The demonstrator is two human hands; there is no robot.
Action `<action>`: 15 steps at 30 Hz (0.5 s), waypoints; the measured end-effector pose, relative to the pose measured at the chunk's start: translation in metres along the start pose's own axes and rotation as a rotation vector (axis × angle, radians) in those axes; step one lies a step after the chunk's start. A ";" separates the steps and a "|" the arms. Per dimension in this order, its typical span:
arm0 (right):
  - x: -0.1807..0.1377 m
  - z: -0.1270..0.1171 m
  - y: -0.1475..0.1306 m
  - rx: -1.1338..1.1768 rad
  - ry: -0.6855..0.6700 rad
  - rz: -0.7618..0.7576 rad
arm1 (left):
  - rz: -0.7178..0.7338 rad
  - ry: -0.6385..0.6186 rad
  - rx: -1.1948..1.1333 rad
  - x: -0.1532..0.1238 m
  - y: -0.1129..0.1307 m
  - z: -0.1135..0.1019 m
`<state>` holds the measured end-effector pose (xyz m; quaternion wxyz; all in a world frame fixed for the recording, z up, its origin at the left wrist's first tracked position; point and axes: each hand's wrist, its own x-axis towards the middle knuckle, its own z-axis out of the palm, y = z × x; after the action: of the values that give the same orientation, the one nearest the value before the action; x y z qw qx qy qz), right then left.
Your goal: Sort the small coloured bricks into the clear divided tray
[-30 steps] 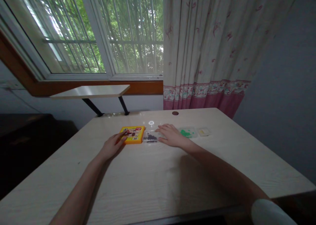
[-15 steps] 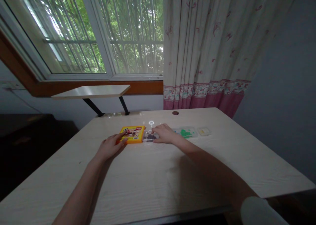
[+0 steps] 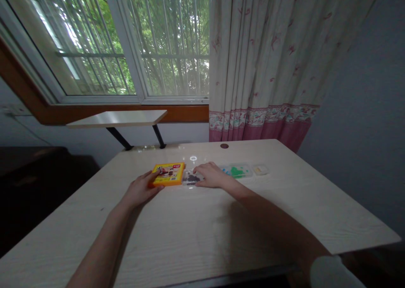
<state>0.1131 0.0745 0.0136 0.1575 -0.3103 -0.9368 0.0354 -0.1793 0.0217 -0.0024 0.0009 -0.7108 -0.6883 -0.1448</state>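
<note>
A flat yellow box [image 3: 169, 174] with a printed picture on top lies toward the back of the table. My left hand [image 3: 144, 187] grips its left side, fingers over the top and thumb along the near edge. Against the box's right side sits a clear plastic case [image 3: 190, 178] with small dark pieces in it. Across that case my right hand [image 3: 209, 175] is closed, thumb at the near edge and fingers toward the far edge, covering its right part. Just right of this hand lies another clear case [image 3: 242, 170] holding green and some blue pieces.
A small clear box [image 3: 260, 170] with something yellowish inside ends the row on the right. Behind stand a raised shelf [image 3: 126, 117] on black legs and a round dark cable hole [image 3: 224, 146]. The pale wooden table [image 3: 190, 229] has its near edge below.
The view has tilted slightly. My left fingers have shifted a little toward the yellow box's left edge. My right hand stays on the case with dark pieces.
</note>
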 end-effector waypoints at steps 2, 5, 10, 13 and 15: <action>-0.003 -0.002 -0.004 0.002 0.000 -0.003 | 0.034 -0.019 0.037 0.003 -0.003 0.000; -0.012 -0.005 -0.012 0.003 -0.009 -0.037 | 0.043 -0.069 0.015 0.005 -0.005 -0.002; -0.033 -0.005 -0.023 0.048 0.008 -0.167 | 0.069 -0.126 -0.051 0.001 0.001 -0.007; -0.040 -0.003 -0.028 0.075 0.002 -0.249 | 0.114 -0.125 -0.063 -0.004 0.007 -0.011; -0.042 -0.001 -0.033 0.074 0.013 -0.276 | 0.136 -0.111 -0.075 -0.007 0.011 -0.014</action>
<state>0.1264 0.0236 0.0085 0.1784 -0.1724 -0.9676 0.0461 -0.1716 0.0112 0.0114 -0.0540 -0.7625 -0.6314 -0.1307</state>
